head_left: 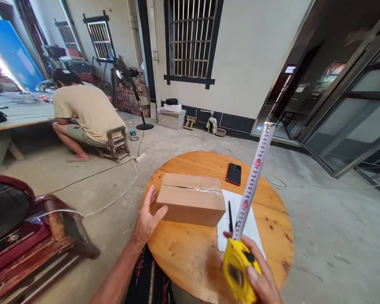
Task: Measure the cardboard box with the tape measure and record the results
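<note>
Round wooden table (183, 255) ahead of me; call it the dial, 12 at the far side. Cardboard box (190, 207) at 10, top seam taped. White paper (250, 219) at 3. My left hand (148, 218) at 9, thumb and fingers apart, by the box's left end; can't tell if touching. My right hand (266, 278) at 5, clamped on yellow tape measure (234, 261), blade (253, 177) out toward 1. Phone (233, 174) at 1, screen up. Black pen (230, 213) on the paper.
</note>
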A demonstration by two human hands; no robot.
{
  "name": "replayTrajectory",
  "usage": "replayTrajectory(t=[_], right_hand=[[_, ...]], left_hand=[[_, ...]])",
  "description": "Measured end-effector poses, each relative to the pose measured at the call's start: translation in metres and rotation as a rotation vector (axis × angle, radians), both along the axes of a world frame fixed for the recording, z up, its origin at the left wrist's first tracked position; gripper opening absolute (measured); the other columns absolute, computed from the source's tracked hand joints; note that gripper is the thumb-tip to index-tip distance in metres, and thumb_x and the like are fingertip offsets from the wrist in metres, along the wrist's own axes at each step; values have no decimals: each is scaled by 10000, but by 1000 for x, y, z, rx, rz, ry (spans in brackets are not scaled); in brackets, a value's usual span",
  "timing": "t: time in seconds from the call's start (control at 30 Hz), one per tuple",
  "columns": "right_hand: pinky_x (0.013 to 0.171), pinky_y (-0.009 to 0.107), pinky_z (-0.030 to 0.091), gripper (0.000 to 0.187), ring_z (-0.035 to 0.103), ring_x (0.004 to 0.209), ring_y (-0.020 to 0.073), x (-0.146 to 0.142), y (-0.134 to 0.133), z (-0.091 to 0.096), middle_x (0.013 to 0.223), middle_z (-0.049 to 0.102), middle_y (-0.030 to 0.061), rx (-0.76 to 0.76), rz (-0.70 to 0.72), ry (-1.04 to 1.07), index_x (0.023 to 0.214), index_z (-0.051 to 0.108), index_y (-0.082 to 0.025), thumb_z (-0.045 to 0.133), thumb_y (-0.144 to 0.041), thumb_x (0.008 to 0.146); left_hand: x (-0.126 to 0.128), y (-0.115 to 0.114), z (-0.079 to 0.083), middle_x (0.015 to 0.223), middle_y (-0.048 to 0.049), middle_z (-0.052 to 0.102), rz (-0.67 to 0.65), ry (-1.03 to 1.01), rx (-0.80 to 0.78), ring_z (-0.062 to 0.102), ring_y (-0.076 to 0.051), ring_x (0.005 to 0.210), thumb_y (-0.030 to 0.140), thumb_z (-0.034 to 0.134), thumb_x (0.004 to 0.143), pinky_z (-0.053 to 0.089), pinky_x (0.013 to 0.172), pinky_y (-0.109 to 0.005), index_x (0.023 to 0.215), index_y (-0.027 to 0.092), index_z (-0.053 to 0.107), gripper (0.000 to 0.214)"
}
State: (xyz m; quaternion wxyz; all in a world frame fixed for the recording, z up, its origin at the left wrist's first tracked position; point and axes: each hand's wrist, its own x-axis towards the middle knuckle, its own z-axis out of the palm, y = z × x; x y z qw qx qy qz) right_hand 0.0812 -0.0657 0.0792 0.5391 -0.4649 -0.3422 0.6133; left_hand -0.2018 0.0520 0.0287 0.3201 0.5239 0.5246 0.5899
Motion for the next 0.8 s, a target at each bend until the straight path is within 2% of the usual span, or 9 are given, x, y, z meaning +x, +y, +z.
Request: replayTrajectory(t=[0.13, 0.23, 0.33, 0.43, 0.57, 0.63, 0.7, 0.73, 0.8], right_hand=[[715, 358, 533, 675, 651, 901, 272, -1, 37, -9, 1165, 651, 95, 67, -71, -128, 1291, 495, -244, 676, -579, 734], [717, 359, 538, 668, 646, 937, 287, -8, 50, -10, 1126, 653, 100, 85, -64, -171, 1257, 528, -215, 685, -584, 723], [643, 341, 546, 629, 680, 847, 268, -14, 56, 7, 1127, 643, 83, 96, -9, -93, 1250, 519, -244, 682, -564, 734], [489, 282, 510, 584, 697, 734, 237, -17, 71, 33, 1137, 628, 84, 103, 78, -23, 1246, 496, -261, 649, -554, 765], [378, 226, 446, 579, 697, 672, 230, -17, 97, 52, 1011, 651, 85, 103, 124, -81, 1207, 509, -226, 645, -566, 760], [378, 224, 452, 568, 702, 678, 228, -16, 96, 51, 1024, 654, 84, 103, 117, -85, 1207, 505, -235, 654, -556, 762], [399, 241, 482, 557, 709, 709, 235, -14, 81, 45, 1098, 653, 97, 89, 167, -20, 1204, 500, -255, 659, -560, 766], [406, 249, 494, 552, 711, 724, 243, -14, 70, 41, 1117, 656, 105, 58, 233, 30, 1187, 506, -259, 666, -573, 761], [422, 258, 509, 562, 713, 731, 256, -18, 44, 32, 1011, 692, 111, -53, 416, 123, 1096, 555, -229, 702, -618, 718]], left_hand=[[10, -9, -10, 1271, -131, 633, 6, 10, -98, 581, -306, 1192, 509, 628, 801, 472, 1000, -415, 1364, 155, 498, 677], [16, -15, 0, 1099, -106, 703, 76, 82, -143, 643, -294, 1048, 558, 544, 839, 533, 868, -388, 1203, 164, 604, 541], [6, -16, 21, 1046, -90, 698, 178, 277, -160, 639, -274, 985, 573, 467, 875, 526, 822, -371, 1123, 189, 633, 486], [-10, -12, 40, 1055, -90, 676, 236, 431, -197, 638, -248, 911, 592, 453, 869, 514, 800, -366, 1195, 187, 616, 545], [-15, -12, 45, 1053, -124, 658, 217, 408, -225, 647, -233, 835, 612, 469, 838, 528, 761, -365, 1242, 118, 600, 652], [-12, -18, 39, 1134, -138, 634, 186, 362, -211, 649, -242, 909, 596, 471, 850, 532, 797, -370, 1268, 121, 580, 641], [-9, -27, 31, 1257, -137, 586, 176, 298, -181, 622, -253, 1047, 565, 483, 867, 513, 893, -386, 1337, 152, 521, 627], [-8, -31, 27, 1314, -132, 557, 168, 259, -169, 596, -258, 1117, 550, 490, 873, 492, 944, -394, 1370, 170, 486, 626], [-5, -39, 20, 1404, -121, 498, 148, 168, -162, 536, -265, 1227, 528, 503, 879, 450, 1016, -407, 1418, 197, 422, 638]])
